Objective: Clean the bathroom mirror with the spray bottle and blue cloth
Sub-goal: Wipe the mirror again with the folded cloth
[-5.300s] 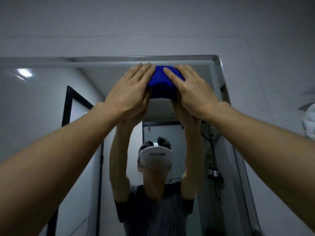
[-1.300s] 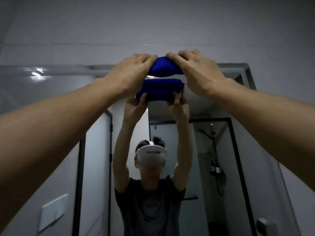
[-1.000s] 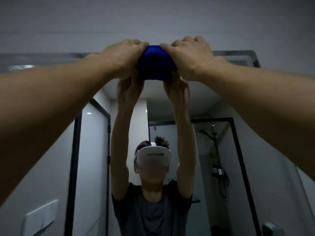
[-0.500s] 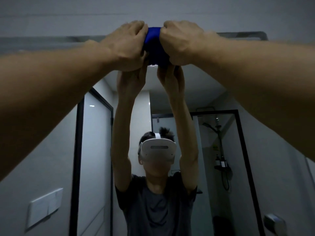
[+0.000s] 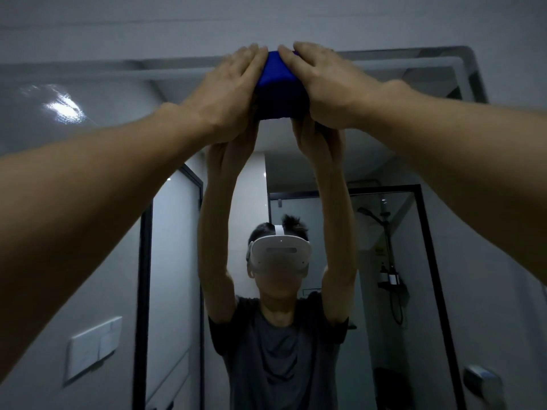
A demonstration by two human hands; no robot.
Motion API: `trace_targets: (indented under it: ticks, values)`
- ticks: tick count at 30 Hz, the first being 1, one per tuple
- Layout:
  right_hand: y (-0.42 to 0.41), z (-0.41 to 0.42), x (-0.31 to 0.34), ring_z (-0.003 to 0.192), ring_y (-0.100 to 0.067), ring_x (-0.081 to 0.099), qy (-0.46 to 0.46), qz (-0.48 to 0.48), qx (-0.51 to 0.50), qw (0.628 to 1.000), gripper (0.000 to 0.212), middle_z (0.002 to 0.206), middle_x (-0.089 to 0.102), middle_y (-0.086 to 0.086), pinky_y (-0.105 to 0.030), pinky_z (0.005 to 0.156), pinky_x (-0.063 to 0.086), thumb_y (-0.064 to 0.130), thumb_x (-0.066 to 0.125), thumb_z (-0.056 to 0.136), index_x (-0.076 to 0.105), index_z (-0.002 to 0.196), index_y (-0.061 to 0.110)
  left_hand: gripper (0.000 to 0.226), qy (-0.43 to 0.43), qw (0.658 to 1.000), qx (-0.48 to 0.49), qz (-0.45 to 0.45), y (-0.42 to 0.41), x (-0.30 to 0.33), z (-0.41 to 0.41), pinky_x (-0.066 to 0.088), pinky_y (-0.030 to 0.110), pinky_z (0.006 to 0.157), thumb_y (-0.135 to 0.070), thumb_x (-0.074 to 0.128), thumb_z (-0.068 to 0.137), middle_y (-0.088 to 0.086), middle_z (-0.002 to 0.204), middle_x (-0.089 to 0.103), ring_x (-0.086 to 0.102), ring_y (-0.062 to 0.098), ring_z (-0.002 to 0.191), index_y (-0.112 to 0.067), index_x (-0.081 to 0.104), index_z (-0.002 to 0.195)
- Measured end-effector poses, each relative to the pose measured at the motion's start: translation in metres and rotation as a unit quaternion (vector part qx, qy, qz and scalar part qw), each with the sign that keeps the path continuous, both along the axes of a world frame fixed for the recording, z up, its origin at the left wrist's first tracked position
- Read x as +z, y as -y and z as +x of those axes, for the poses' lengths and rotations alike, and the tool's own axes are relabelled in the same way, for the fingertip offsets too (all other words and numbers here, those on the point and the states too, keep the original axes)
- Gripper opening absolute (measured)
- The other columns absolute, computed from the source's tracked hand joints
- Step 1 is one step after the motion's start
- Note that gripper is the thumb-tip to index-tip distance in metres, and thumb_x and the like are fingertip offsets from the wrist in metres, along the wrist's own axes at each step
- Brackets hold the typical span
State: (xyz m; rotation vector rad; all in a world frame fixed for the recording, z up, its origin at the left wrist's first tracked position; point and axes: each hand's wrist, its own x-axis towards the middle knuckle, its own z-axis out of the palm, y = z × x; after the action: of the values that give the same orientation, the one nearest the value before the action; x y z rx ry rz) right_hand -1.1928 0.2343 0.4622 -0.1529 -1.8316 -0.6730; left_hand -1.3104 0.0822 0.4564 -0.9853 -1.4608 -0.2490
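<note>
Blue cloth [image 5: 279, 84] sits at 12 o'clock on the mirror [image 5: 88, 119], right under its top edge. Left hand [image 5: 228, 93] and right hand [image 5: 322, 84] press it with flat fingers, uncurled since a moment ago, so the wiping's carrying on.

Grey wall [image 5: 266, 16] above, reflected black-framed shower door [image 5: 426, 261], shower hose [image 5: 395, 297], white wall plate [image 5: 94, 347] at lower left
</note>
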Motion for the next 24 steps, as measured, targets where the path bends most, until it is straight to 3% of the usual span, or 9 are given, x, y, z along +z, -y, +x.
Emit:
trace_targets:
  ticks: [5,14,19,24]
  values:
    - [-0.003,0.002,-0.022,0.149,-0.035,0.01,0.041,-0.001,0.032,0.999,0.076,0.162,0.01,-0.018,-0.043,0.121,0.009,0.028,0.052,0.1,0.005,0.158,0.015,0.07,-0.013,1.0,0.01,-0.015,0.007,-0.024,-0.002,0.006,0.038,0.123,-0.025,0.047,0.103,0.017,0.167,0.008,0.009,0.032,0.154,-0.01,0.007,0.159]
    - [-0.008,-0.001,-0.097,0.151,-0.035,0.007,0.053,0.01,0.073,0.996,0.072,0.163,0.009,-0.02,-0.042,0.122,0.002,0.023,0.049,0.101,0.005,0.158,0.019,0.071,-0.025,0.998,0.018,-0.049,0.014,-0.096,-0.008,0.0,0.034,0.12,-0.023,0.048,0.101,0.02,0.165,0.012,0.012,0.033,0.154,-0.01,0.008,0.158]
    - [-0.012,0.0,-0.149,0.151,-0.034,0.01,0.06,0.018,0.082,0.995,0.072,0.163,0.013,-0.019,-0.043,0.122,0.003,0.019,0.054,0.1,0.011,0.158,0.017,0.071,-0.033,0.997,0.026,-0.064,0.02,-0.149,-0.003,0.011,0.042,0.121,-0.028,0.041,0.094,0.024,0.161,0.026,0.025,0.04,0.149,-0.006,0.018,0.157]
    - [-0.011,-0.001,-0.209,0.147,-0.039,0.024,0.039,0.026,0.075,0.996,0.072,0.157,0.027,-0.024,-0.045,0.121,0.012,0.011,0.061,0.095,0.023,0.156,0.011,0.069,-0.042,0.994,0.053,-0.088,0.021,-0.2,-0.006,0.023,0.05,0.12,-0.023,0.053,0.097,0.028,0.155,0.035,0.034,0.043,0.143,-0.005,0.022,0.156]
